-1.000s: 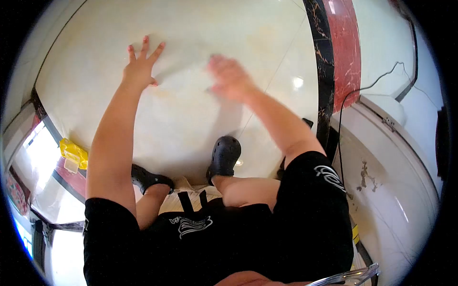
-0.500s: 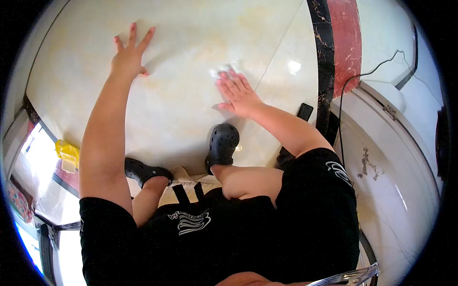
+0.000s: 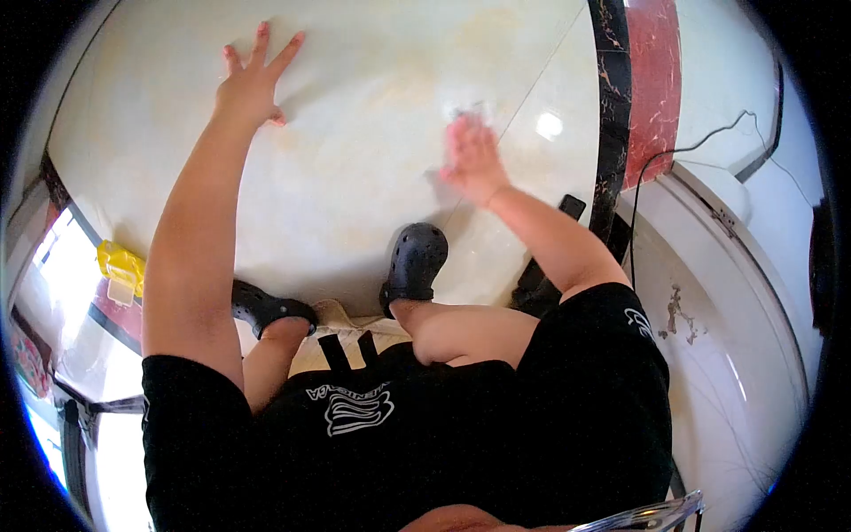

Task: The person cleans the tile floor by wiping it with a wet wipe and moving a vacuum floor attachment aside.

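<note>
My left hand (image 3: 249, 84) is open, fingers spread, on the glossy pale tiled floor (image 3: 372, 142). To its right, my right hand (image 3: 477, 164) is over the same floor near a tile seam, blurred by motion. A small whitish, partly dark smear shows at its fingertips; I cannot make out what it is or whether the fingers grip it. Below my hands are my two black clogs, the left one (image 3: 266, 306) and the right one (image 3: 415, 266).
A yellow packet with a pale flap (image 3: 121, 269) lies at the left. Right of my right arm are a black object (image 3: 572, 207) and a dark cable (image 3: 651, 160). A black and red stone border (image 3: 654, 89) runs beside a white door-like panel (image 3: 709, 293).
My right hand has moved to the right across the floor, and its fingers are more blurred. My left hand stays spread on the floor; the whole view has shifted slightly.
</note>
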A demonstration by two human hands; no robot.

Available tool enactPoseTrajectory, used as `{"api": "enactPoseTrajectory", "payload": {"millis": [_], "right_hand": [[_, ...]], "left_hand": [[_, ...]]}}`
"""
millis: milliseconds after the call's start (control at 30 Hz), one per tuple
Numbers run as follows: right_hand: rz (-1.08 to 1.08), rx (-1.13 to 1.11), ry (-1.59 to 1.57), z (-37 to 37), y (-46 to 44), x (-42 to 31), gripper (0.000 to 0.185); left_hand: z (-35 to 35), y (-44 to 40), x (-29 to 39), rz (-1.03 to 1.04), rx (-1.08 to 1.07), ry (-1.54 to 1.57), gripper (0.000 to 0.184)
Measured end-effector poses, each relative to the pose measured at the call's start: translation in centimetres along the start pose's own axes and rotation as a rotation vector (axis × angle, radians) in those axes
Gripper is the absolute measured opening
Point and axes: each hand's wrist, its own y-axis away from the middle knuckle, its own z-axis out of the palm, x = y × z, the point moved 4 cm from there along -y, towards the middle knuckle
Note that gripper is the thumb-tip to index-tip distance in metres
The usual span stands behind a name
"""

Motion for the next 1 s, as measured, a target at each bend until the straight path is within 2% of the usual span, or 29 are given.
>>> {"api": "enactPoseTrajectory", "payload": {"millis": [67,133,167,233,300,333,367,400,433,467,533,567,633,700,733,767,800,867,900,933,967,1000], "right_hand": [[-0.425,0.108,-0.188,0.5,0.7,-5.3,0.082],[-0.741,0.062,-0.289,0.5,0.3,-10.4,0.08],[-0.751,0.066,-0.293,0.4,-0.5,-11.7,0.08],[-1.003,0.061,-0.247,0.0,-1.4,-14.0,0.078],[-0.93,0.106,-0.285,-2.1,-3.7,-12.6,0.078],[-0.81,0.123,-0.186,-4.4,-5.3,-10.9,0.078],[-0.678,0.13,-0.149,-7.4,-6.3,-8.3,0.077],[-0.538,0.304,-0.208,-8.1,-7.6,-4.9,0.075],[-0.281,0.265,-0.079,-10.2,-8.7,-2.2,0.072],[-0.147,0.295,0.003,-10.5,-10.1,1.3,0.069],[0.108,0.701,0.076,-7.8,-13.1,8.8,0.067],[0.102,0.706,0.073,-6.7,-13.6,8.2,0.067],[0.298,0.526,0.299,-6.5,-14.1,6.5,0.07],[-0.061,0.55,-0.061,-9.4,-11.2,-2.1,0.077],[-0.318,0.498,-0.192,-9.7,-9.8,-5.6,0.079],[-0.536,0.498,-0.211,-8.5,-8.9,-9.0,0.081],[-0.604,0.312,-0.165,-8.3,-8.6,-12.4,0.082],[-0.818,0.416,-0.328,-6.0,-7.9,-16.0,0.079],[-0.813,0.441,-0.296,-5.7,-8.5,-16.0,0.079],[-0.898,0.451,-0.304,-5.8,-8.9,-15.9,0.078],[-0.981,0.451,-0.316,-6.0,-9.2,-15.2,0.077],[-0.968,0.458,-0.296,-7.6,-9.9,-13.3,0.077]], "left_hand": [[-0.2,-0.1,0.0,-0.021,-0.005,-0.02,0.127],[0.1,-0.2,0.0,-0.013,0.0,-0.008,0.126],[0.3,-0.3,0.1,-0.022,-0.002,-0.014,0.126],[0.5,-0.4,0.1,-0.03,0.02,-0.039,0.126],[0.5,-0.4,0.0,-0.014,0.023,-0.033,0.126],[0.4,-0.3,-0.1,0.0,0.034,-0.022,0.126],[0.3,-0.2,-0.1,-0.006,0.031,-0.021,0.126],[0.1,-0.1,0.2,-0.009,0.042,-0.032,0.124],[-0.3,0.1,0.4,-0.012,0.051,-0.046,0.123],[-1.0,0.2,0.4,-0.019,0.045,-0.05,0.123],[-2.0,0.3,0.4,0.021,-0.161,-0.036,0.12],[-2.0,0.3,0.4,0.013,-0.16,-0.038,0.12],[-1.7,0.2,0.4,0.018,-0.16,-0.009,0.125],[-1.4,0.0,0.2,0.026,-0.132,-0.003,0.126],[-1.4,0.0,0.1,0.036,-0.1,0.001,0.126],[-0.4,0.2,0.1,0.026,-0.092,0.002,0.126],[0.8,0.1,0.1,0.033,-0.037,-0.041,0.122],[-0.2,-0.7,-0.6,0.028,0.072,-0.09,0.118],[-0.7,0.1,-0.6,0.063,-0.005,-0.031,0.115],[-0.8,0.2,-0.8,0.104,-0.086,0.027,0.113],[-0.1,-0.5,-2.3,0.129,0.046,0.085,0.109],[0.7,-1.0,-3.6,0.156,0.172,0.144,0.104]]}}
